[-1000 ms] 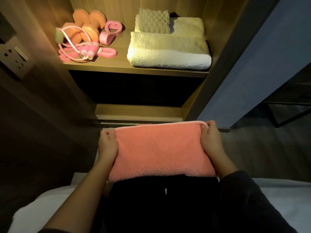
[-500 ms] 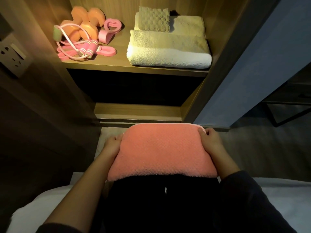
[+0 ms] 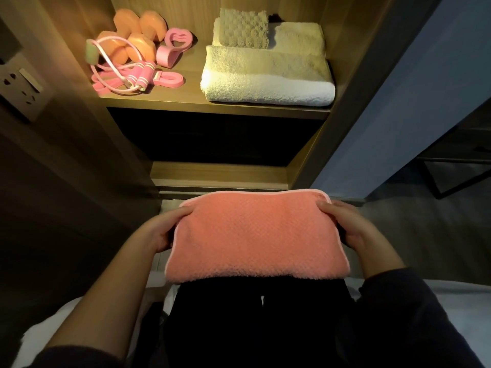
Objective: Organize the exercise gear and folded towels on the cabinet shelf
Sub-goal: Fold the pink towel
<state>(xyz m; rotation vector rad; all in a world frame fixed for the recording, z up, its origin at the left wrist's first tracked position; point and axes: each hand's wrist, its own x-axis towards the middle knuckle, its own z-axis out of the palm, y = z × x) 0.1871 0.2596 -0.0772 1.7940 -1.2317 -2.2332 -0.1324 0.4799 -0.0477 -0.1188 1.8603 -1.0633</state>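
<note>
A folded pink towel [image 3: 255, 235] lies across my lap, below the cabinet. My left hand [image 3: 159, 229] grips its left end and my right hand [image 3: 345, 224] grips its right end, thumbs on top. Up on the lit shelf [image 3: 186, 102], a large white folded towel [image 3: 265, 75] lies at the right with a smaller textured towel [image 3: 243, 29] behind it. At the shelf's left sit orange dumbbells [image 3: 132, 35], a pink heart-shaped grip piece [image 3: 172, 46] and a pink skipping rope with bands [image 3: 132, 78].
Below the shelf is a dark compartment [image 3: 212, 136] over a wooden base ledge [image 3: 218, 173]. A wall socket plate [image 3: 18, 88] sits at the left. A blue-grey wall panel [image 3: 398, 102] stands right of the cabinet. White bedding [image 3: 425, 288] lies under me.
The towel's far edge has been folded over toward me, making it thicker and rounder. Both hands shifted from the top corners to the towel's sides.
</note>
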